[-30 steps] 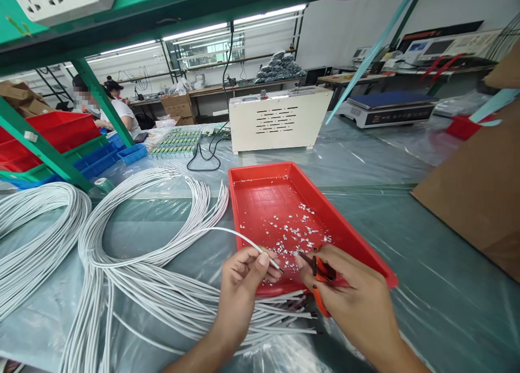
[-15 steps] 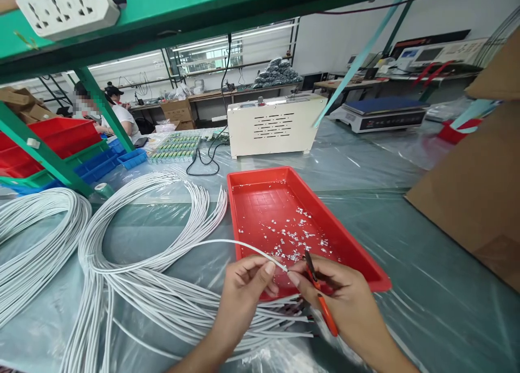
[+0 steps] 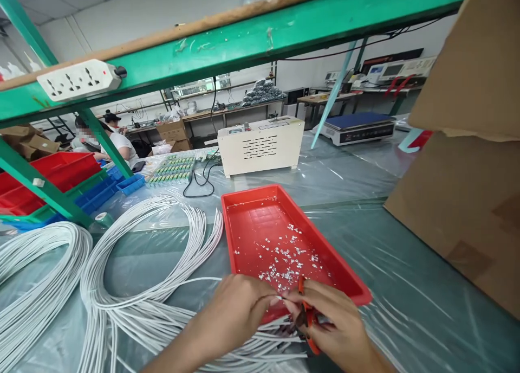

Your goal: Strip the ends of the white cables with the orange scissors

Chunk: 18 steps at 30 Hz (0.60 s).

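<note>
A white cable (image 3: 199, 280) runs from the large coil (image 3: 91, 275) into my left hand (image 3: 239, 313), whose fingers are pinched on it near its end. My right hand (image 3: 339, 319) is closed around a small orange-handled tool (image 3: 312, 329), and its thumb and fingertip meet the cable end beside the left fingertips. Both hands are over the near edge of a red tray (image 3: 260, 221), which holds scattered small white and silvery scraps (image 3: 284, 259). More cable ends (image 3: 280, 340) lie beneath the hands. The exact cable tip is hidden by the fingers.
Another white coil (image 3: 40, 264) lies at the left, near stacked bins (image 3: 52, 178). Behind the tray stand a beige machine (image 3: 260, 148) and a scale (image 3: 357, 126). Cardboard (image 3: 467, 216) stands right; a green beam (image 3: 227, 42) crosses above. People (image 3: 122, 145) sit far left.
The view has tilted up. My left hand has rolled over, its back now upward, and covers more of the cable. My right hand has turned the orange tool and stays close to the left fingertips.
</note>
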### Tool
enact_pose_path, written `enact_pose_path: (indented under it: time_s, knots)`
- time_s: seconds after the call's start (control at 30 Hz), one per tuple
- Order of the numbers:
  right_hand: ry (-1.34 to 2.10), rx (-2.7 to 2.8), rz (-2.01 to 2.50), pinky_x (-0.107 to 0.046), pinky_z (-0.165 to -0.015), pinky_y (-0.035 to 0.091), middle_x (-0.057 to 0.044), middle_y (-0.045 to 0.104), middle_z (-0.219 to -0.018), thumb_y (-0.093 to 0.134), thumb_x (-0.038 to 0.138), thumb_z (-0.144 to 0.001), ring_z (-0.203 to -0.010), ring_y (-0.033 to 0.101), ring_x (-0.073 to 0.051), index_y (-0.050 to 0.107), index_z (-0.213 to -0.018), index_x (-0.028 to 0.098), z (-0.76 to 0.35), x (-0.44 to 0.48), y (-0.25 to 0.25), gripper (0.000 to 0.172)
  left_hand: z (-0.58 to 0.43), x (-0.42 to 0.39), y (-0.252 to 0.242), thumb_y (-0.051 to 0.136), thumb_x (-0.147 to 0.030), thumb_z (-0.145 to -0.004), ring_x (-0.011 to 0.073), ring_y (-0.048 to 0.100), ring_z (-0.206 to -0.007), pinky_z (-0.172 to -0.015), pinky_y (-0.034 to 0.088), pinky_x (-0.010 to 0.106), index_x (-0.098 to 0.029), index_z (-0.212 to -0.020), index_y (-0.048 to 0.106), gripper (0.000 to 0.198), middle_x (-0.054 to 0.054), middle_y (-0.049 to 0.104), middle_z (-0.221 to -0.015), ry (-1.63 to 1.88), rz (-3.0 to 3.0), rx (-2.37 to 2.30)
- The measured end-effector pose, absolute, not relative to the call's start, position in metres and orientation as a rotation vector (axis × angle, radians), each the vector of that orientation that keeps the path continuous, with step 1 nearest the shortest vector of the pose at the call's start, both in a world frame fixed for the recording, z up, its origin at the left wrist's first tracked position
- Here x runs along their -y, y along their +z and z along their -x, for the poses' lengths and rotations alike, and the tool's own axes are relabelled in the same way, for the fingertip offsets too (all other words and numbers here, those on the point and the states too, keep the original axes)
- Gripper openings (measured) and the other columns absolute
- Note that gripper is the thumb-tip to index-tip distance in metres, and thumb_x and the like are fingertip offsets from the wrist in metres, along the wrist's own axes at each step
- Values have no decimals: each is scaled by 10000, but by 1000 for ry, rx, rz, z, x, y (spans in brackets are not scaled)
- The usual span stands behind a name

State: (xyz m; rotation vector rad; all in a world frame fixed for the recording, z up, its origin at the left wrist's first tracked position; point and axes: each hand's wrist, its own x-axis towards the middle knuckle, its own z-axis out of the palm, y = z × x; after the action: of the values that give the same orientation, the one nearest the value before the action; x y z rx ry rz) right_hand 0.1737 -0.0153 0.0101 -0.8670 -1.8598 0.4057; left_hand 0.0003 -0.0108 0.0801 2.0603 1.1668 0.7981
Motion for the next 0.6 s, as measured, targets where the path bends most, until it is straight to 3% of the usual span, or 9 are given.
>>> enact_pose_path:
  time_s: [0.1,0.33,0.6]
  knots:
    - [721,1661,994,-219,-470,404,1,533,-554,545,182,-744,-499,497,-117,606,-664,164,-168,14,12,102,-1,7,81,457,-178,-801,128,518,-474,-464,337,197,-182,-712,695,254,21,644,-568,583,-2124,-1143]
    - [1544,1163,1015,-184,-402,274,63,423,-441,648,361,-667,-402,347,-65,563,-656,138,-163,10,8,238,-7,10,57,484,-226,-799,165,576,-583,-560,420,226,-169,-799,711,234,58,684,-660,711,-1818,-1175]
    - [1615,1101,1023,-177,-420,264,64,421,-470,618,400,-701,-424,339,-60,549,-661,141,-161,6,0,270,-7,10,43,483,-235,-812,152,561,-567,-553,394,221,-196,-822,707,227,51,675,-672,780,-1860,-1221]
